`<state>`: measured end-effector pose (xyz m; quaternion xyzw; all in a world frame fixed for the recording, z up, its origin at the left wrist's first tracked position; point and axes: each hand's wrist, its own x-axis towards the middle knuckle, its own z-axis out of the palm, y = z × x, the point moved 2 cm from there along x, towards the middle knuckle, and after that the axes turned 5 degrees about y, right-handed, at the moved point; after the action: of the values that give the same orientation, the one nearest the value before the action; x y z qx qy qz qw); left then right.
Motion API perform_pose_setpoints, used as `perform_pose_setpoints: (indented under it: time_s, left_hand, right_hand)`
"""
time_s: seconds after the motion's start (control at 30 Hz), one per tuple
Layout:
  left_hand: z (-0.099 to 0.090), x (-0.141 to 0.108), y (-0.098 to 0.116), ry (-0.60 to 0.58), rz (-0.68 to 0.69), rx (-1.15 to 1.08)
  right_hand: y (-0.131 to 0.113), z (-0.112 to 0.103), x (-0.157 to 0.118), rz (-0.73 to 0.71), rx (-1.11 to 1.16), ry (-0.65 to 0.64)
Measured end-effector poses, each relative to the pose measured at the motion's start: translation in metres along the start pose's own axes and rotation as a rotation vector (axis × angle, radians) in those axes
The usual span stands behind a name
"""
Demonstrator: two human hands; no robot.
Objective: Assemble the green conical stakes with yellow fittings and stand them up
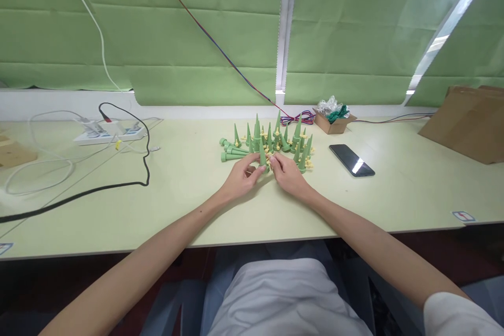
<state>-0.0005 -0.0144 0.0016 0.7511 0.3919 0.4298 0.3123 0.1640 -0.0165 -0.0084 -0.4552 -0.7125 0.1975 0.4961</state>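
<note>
At the front of a cluster of green plastic spikes, my left hand (243,176) is closed around one upright green cone-shaped spike (262,155), which looks like a plant-watering spike. My right hand (290,174) pinches a small yellow piece (270,164) at that spike's side; the fingers partly cover it. Behind both hands stand several more green spikes (256,134), point up, many with yellow valve-like pieces. A few others lie on their sides (233,156) just left of the group.
A black phone (352,160) lies to the right. Behind it is a small cardboard box (334,124) with clear and green plastic inside. Large brown cardboard (464,123) leans at far right. On the left are a white power strip (110,134) and a black cable (118,185).
</note>
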Motion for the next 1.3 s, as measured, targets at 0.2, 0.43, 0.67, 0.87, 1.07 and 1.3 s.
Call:
perform_pose_setpoints:
  time_s: [0.2,0.43,0.67,0.87,1.07,1.3]
  left_hand:
    - [0.0027,-0.0024,0.0012,0.023,0.020,-0.020]
    - [0.0051,-0.0053,0.0008,0.038,0.000,-0.020]
    - [0.0064,-0.0069,0.0021,0.046,0.017,-0.011]
    - [0.0062,-0.0090,0.0040,0.060,0.010,-0.001]
    - [0.0067,-0.0096,0.0046,0.063,0.008,-0.006]
    - [0.0066,-0.0085,0.0028,0.060,0.017,0.002]
  right_hand:
    - [0.0015,0.0012,-0.0008,0.003,0.004,0.002]
    - [0.0014,0.0021,-0.0022,0.006,0.001,0.010]
    - [0.0028,0.0038,-0.0038,0.019,0.009,0.018]
    - [0.0024,0.0038,-0.0051,0.031,0.025,0.015]
    - [0.0008,0.0035,-0.0057,0.029,0.026,0.014]
    - [0.0012,0.0036,-0.0036,0.021,0.017,0.019]
